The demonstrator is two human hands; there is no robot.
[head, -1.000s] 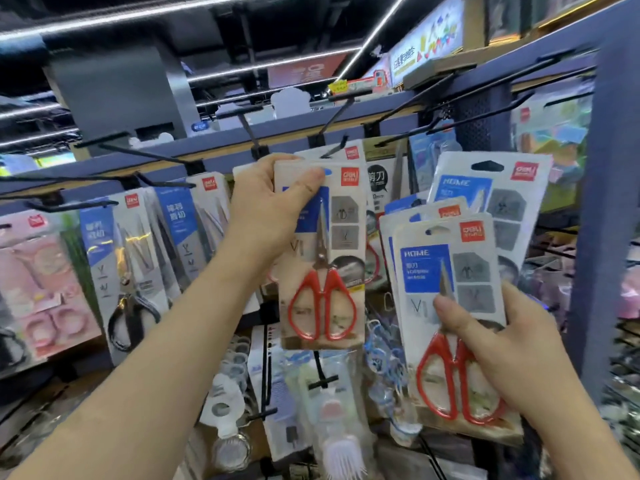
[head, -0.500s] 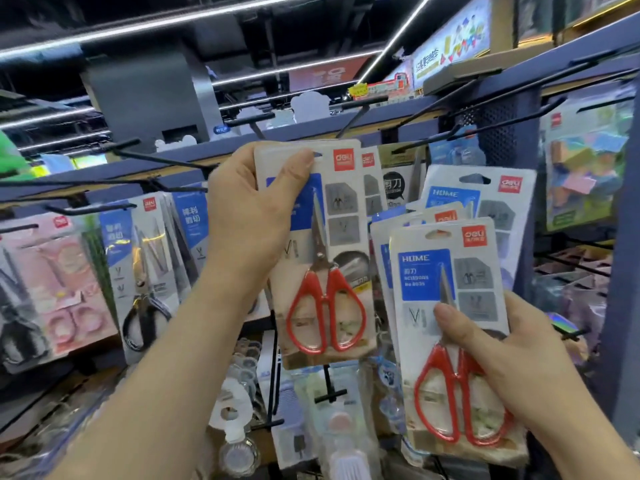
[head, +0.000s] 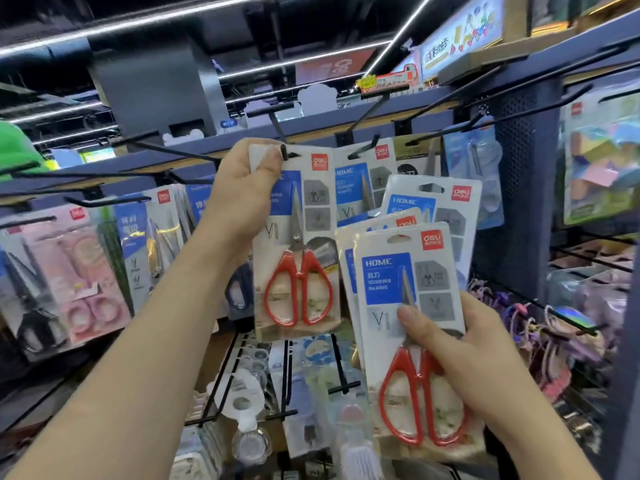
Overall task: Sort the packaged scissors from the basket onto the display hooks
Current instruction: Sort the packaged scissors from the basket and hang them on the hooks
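Holds one red-handled scissors card [head: 298,244] at a black wire hook [head: 280,136] in left hand [head: 242,188], grips several unhung cards [head: 398,271] in right hand [head: 464,358].

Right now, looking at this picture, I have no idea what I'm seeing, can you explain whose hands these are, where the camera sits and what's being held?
There is no machine here: a person wears a camera on the head, so the single view looks over their arms at a shop rack. The left hand pinches one pack of red-handled scissors by its top corner, its hang hole right at the tip of a black hook. The right hand grips a fanned stack of matching packs, lower. More scissor packs hang to the left.
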